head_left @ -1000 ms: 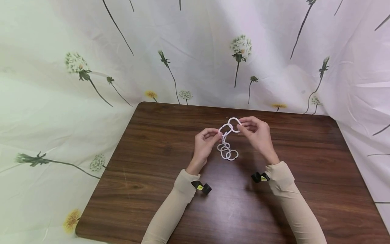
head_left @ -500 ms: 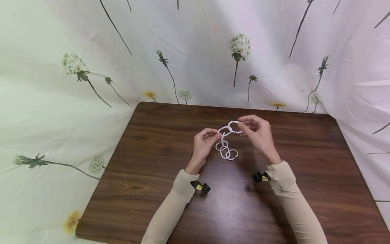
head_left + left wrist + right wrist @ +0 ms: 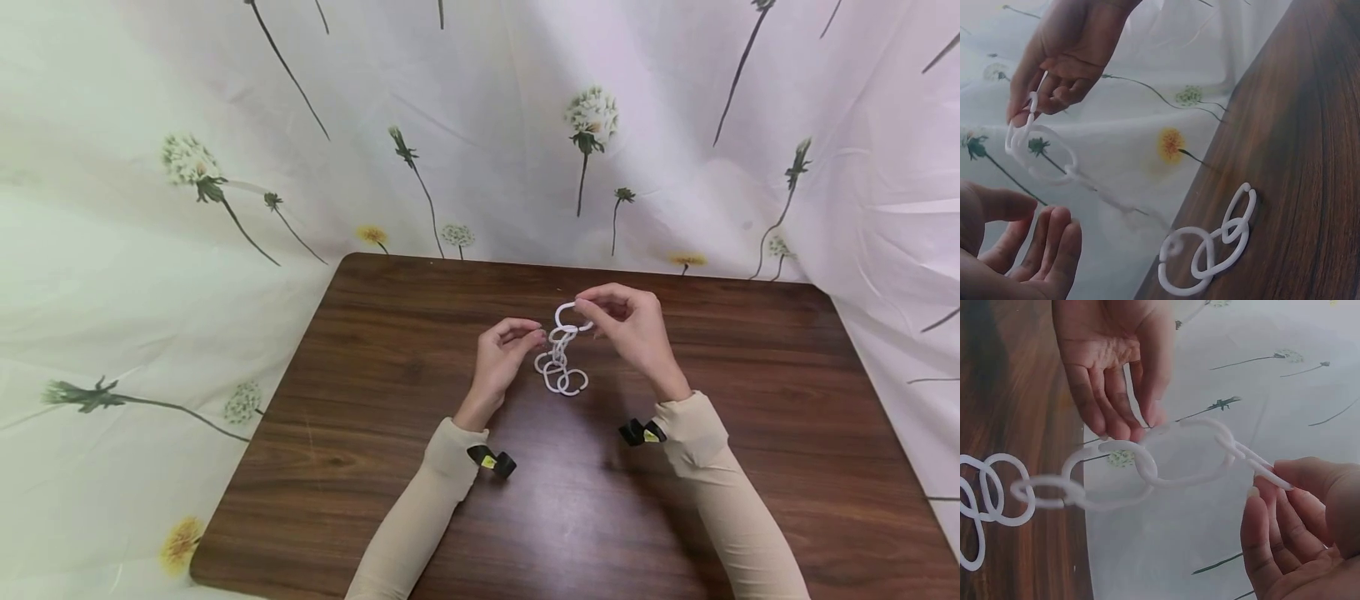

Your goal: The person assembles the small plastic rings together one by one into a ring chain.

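A chain of several white plastic links (image 3: 557, 316) hangs from my right hand (image 3: 630, 333), which pinches its top link between thumb and fingers. The lower links (image 3: 1210, 253) lie bunched on the table. In the right wrist view, the upper links (image 3: 1191, 482) stretch slackly from the right fingertips (image 3: 1294, 478) down towards the wood. Just left of the chain, my left hand (image 3: 497, 362) is raised with its fingers loosely bent. The left wrist view shows its thumb and fingers apart, holding nothing. The right fingers partly hide the pinched link.
The dark wooden table (image 3: 360, 400) has rounded corners and runs under both arms. A white curtain (image 3: 495, 150) printed with dandelions hangs along its back and sides. Black straps with small cameras (image 3: 642, 432) sit at the sleeve cuffs.
My left fingers have let go of the link they held. The freed upper part of the chain now hangs steeper beneath my right hand, which has shifted slightly left.
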`<action>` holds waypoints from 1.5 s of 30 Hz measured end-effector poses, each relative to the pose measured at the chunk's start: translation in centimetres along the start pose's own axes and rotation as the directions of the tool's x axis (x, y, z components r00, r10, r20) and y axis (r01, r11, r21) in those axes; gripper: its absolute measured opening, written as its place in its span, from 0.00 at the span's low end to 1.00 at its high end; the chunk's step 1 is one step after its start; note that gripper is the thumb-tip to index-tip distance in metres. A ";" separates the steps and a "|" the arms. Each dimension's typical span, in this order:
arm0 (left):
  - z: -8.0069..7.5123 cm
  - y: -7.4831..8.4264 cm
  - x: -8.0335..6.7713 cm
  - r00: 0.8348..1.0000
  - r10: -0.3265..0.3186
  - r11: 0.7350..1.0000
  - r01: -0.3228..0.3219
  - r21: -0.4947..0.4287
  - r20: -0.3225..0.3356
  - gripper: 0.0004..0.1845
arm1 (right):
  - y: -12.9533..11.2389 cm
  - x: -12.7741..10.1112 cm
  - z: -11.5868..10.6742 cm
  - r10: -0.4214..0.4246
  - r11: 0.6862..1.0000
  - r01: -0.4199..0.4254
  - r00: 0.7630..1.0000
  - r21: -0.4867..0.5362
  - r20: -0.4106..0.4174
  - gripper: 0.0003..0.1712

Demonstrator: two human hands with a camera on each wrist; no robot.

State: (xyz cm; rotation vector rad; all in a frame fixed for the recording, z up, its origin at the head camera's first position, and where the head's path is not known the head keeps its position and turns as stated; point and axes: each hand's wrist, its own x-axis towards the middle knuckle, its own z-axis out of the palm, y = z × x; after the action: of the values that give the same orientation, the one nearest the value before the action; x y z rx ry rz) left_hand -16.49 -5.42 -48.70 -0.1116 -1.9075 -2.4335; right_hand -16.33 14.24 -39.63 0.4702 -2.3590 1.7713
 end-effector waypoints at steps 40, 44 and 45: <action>-0.3 2.9 1.1 0.994 0.090 0.991 -0.095 0.090 0.061 0.12 | 8.3 -1.2 0.6 0.114 0.988 -0.105 0.991 -0.115 0.075 0.13; -0.4 3.4 1.2 0.994 0.097 0.991 -0.102 0.082 0.055 0.12 | 10.1 -2.1 0.9 0.156 0.969 -0.130 0.981 -0.210 0.113 0.12; -0.5 3.5 1.2 0.993 0.102 0.991 -0.106 0.079 0.053 0.12 | 10.5 -2.3 1.0 0.164 0.964 -0.133 0.979 -0.230 0.120 0.12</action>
State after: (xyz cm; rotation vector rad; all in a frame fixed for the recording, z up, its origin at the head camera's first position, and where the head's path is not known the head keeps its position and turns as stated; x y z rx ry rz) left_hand -17.45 -6.68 -45.36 -0.2624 -1.9655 -2.3038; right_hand -17.69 16.28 -50.13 0.4046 -2.7146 1.5500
